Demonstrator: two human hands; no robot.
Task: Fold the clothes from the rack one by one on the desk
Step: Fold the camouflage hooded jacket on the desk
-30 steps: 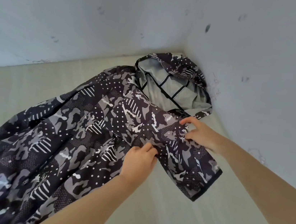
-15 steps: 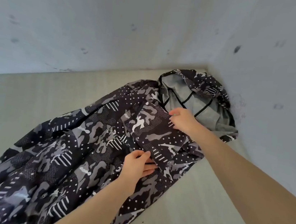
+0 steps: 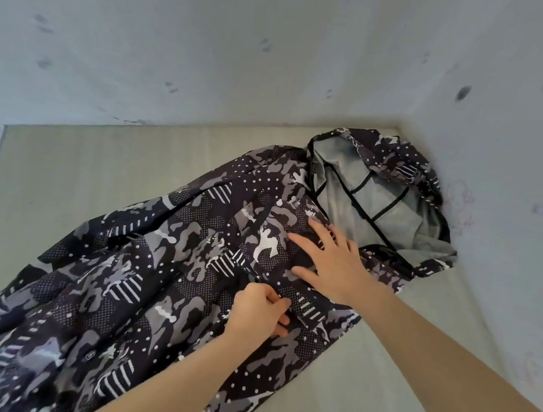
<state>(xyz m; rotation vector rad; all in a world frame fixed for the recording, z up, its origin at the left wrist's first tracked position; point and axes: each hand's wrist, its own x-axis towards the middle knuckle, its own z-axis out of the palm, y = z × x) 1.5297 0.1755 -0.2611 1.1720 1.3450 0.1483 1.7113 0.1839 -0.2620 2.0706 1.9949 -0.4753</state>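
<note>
- Lying stretched across the pale desk (image 3: 96, 162), a dark patterned jacket (image 3: 156, 280) runs from the lower left of the frame up to the corner at the upper right.
- Its print mixes grey and white blotches, dotted patches and striped patches on a near-black ground.
- The hood (image 3: 384, 200) lies open at the upper right, showing a light grey lining crossed by thin black seams, and it is pushed against the wall (image 3: 283, 52) where two wall faces meet.
- One sleeve (image 3: 295, 254) is folded across the chest of the jacket, its cuff end lying toward the centre of the frame.
- The right hand (image 3: 334, 266) lies flat on that folded sleeve just below the hood, fingers spread and straight, pressing the cloth down.
- The left hand (image 3: 259, 311) sits just below and left of the right one, fingers curled, pinching a bit of the cloth near the striped patch at the sleeve's end.
- Both bare forearms come in from the lower edge and lower right of the frame.
- The wall is pale grey-blue with several small dark smudges.
- A bare strip of desk shows along the lower right, beside the jacket's edge.
</note>
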